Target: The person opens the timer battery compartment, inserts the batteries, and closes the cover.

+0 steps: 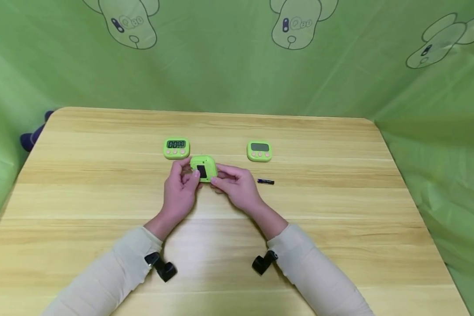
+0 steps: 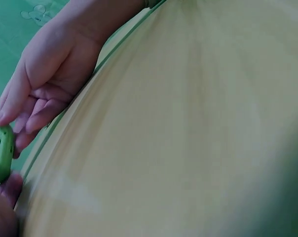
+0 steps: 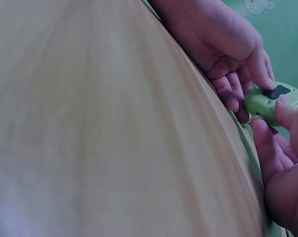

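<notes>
Both hands hold one green digital timer [image 1: 209, 163] between them above the table, its back with a black patch facing up. My left hand [image 1: 179, 188] grips its left side, thumb on the back near the black patch. At its lower right corner my right hand [image 1: 238, 188] pinches it between thumb and fingers. The same timer [image 3: 264, 104] shows at the right of the right wrist view, and its edge [image 2: 3, 153] at the left of the left wrist view. Fingers under the timer are partly hidden.
A second green timer [image 1: 176, 148] reading 00:00 lies just behind my left hand. Another timer [image 1: 259, 151] with a blank screen lies to the right. A small dark battery [image 1: 266, 181] lies right of my right hand. The wooden table [image 1: 339, 210] meets green curtains [image 1: 221, 79].
</notes>
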`<state>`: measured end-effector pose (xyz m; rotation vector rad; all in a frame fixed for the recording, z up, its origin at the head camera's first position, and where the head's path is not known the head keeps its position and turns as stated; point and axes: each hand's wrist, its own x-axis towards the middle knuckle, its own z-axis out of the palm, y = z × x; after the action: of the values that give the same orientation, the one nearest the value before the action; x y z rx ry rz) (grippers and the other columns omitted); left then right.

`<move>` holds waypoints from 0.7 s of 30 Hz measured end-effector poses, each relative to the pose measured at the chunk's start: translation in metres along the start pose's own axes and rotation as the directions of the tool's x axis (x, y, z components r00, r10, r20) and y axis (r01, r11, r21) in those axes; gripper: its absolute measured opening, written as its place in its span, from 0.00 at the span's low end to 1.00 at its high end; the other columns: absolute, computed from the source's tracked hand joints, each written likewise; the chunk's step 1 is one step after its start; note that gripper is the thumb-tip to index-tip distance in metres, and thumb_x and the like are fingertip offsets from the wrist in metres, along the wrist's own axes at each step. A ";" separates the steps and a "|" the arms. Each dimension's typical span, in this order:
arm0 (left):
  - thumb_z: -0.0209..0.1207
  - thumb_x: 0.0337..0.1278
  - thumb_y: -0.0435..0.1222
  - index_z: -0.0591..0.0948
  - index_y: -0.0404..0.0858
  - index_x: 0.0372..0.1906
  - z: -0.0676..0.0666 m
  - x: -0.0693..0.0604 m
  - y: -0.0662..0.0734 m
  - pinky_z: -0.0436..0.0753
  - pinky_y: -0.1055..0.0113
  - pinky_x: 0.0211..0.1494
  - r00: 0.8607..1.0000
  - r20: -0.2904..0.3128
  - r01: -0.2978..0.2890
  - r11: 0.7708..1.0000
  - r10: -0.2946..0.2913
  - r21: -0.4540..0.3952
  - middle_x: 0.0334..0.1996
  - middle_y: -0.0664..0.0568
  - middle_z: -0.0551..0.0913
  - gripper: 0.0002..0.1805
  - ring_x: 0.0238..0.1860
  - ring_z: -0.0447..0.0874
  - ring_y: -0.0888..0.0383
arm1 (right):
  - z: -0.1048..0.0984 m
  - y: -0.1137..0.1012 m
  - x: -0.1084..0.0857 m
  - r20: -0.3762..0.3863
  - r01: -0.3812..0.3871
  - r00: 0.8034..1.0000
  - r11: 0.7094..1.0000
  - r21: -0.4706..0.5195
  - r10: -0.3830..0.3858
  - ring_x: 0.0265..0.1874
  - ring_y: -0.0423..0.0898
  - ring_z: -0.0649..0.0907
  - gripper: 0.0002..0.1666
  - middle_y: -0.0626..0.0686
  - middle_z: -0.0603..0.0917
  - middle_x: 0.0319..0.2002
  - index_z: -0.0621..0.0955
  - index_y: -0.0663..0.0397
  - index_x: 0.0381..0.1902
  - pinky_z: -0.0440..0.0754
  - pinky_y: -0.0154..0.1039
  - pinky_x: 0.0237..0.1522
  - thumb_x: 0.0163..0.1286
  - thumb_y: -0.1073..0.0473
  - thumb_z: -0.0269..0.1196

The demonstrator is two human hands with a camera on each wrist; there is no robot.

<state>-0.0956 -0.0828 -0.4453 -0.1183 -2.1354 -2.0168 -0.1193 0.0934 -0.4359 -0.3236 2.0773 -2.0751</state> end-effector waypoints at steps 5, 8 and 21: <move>0.60 0.62 0.21 0.67 0.22 0.68 0.007 -0.001 0.015 0.79 0.70 0.42 0.996 -0.001 -0.090 0.992 0.091 0.085 0.51 0.27 0.70 0.29 0.46 0.77 0.36 | 0.000 0.003 0.001 -0.098 0.099 0.990 0.995 -0.029 -0.101 0.50 0.58 0.85 0.21 0.65 0.84 0.51 0.84 0.67 0.51 0.85 0.41 0.48 0.59 0.76 0.71; 0.61 0.62 0.23 0.64 0.22 0.70 0.008 0.001 0.012 0.77 0.74 0.40 0.996 0.020 -0.088 0.994 0.086 0.071 0.50 0.31 0.73 0.32 0.43 0.78 0.42 | -0.001 0.005 0.003 -0.139 0.128 0.981 0.990 -0.064 -0.136 0.54 0.55 0.83 0.17 0.63 0.83 0.53 0.85 0.68 0.48 0.83 0.39 0.52 0.59 0.75 0.71; 0.66 0.61 0.28 0.74 0.27 0.63 0.027 0.029 -0.008 0.86 0.71 0.41 0.999 -0.034 -0.035 0.982 0.042 0.184 0.52 0.41 0.81 0.26 0.37 0.87 0.54 | 0.000 0.003 0.016 -0.381 0.052 0.916 0.979 -0.197 -0.125 0.43 0.49 0.85 0.26 0.57 0.85 0.50 0.80 0.65 0.58 0.87 0.36 0.41 0.61 0.72 0.71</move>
<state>-0.1275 -0.0588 -0.4482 -0.0918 -2.2637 -1.7765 -0.1350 0.0890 -0.4386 -0.0232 2.5355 -2.1467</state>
